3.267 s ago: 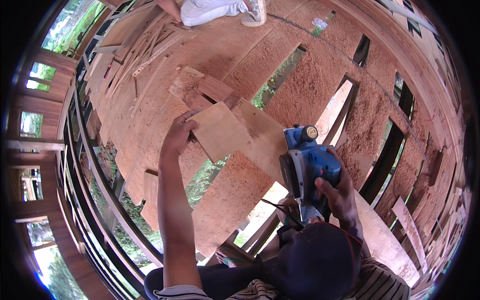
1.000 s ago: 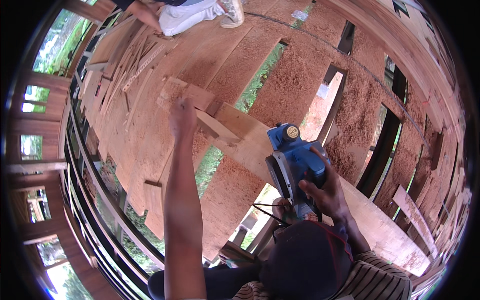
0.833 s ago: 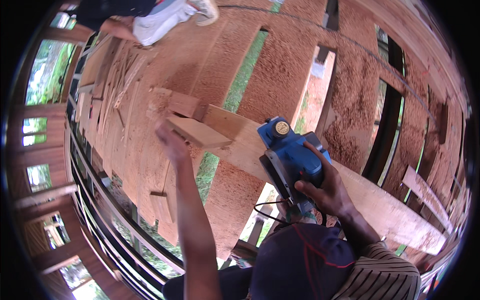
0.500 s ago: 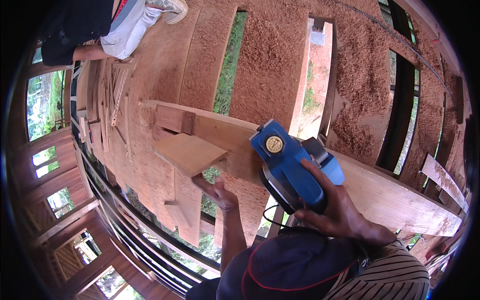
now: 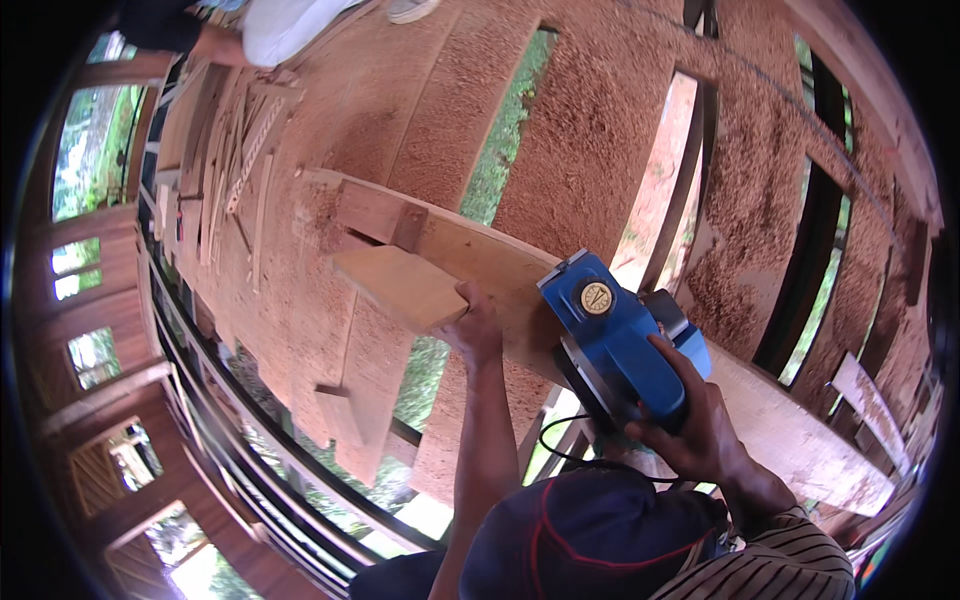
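My right hand (image 5: 690,420) is wrapped around the grip of a blue electric planer (image 5: 625,335) with a round pale dial on its top. The planer is tilted over a long, pale wooden beam (image 5: 790,425). My left hand (image 5: 478,325) grips the right end of a short, flat wooden board (image 5: 400,285), thumb on the upper side, other fingers mostly hidden. This board lies beside the beam's left part, near a reddish wood block (image 5: 375,212). The planer's underside and its contact with the beam are hidden.
Shavings cover the plank floor (image 5: 600,150), which has long open gaps. Thin wood strips (image 5: 235,190) lie at the left. Another person's leg (image 5: 290,30) shows at the upper left. A black cord (image 5: 545,435) loops below the planer; a dark cap (image 5: 590,530) fills the lower edge.
My left hand has moved up from below the board's end and closed on it. The view has shifted, and the planer stays in my right hand over the beam.
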Motion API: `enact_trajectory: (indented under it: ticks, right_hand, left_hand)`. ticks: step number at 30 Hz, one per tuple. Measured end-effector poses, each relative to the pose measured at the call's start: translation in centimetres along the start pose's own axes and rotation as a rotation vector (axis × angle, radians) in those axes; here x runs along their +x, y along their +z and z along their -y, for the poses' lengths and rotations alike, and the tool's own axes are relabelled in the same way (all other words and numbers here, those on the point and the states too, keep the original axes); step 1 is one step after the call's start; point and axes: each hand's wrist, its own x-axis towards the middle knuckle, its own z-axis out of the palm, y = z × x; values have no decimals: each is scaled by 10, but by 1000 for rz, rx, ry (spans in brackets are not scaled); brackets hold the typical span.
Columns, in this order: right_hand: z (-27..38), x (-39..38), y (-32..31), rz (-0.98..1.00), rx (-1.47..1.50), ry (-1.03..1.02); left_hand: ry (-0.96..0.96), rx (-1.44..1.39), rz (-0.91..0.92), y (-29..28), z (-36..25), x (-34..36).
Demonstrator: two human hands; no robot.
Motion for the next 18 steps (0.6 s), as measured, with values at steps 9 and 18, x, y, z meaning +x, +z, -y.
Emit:
enact_trajectory:
  ticks: [9, 18]
  right_hand:
    - [30, -5, 9, -214, -274, -165]
    - [113, -16, 27, -188, -508, -454]
  left_hand:
    - [9, -2, -48, -16, -22, 12]
    - [-103, -75, 252, -22, -28, 13]
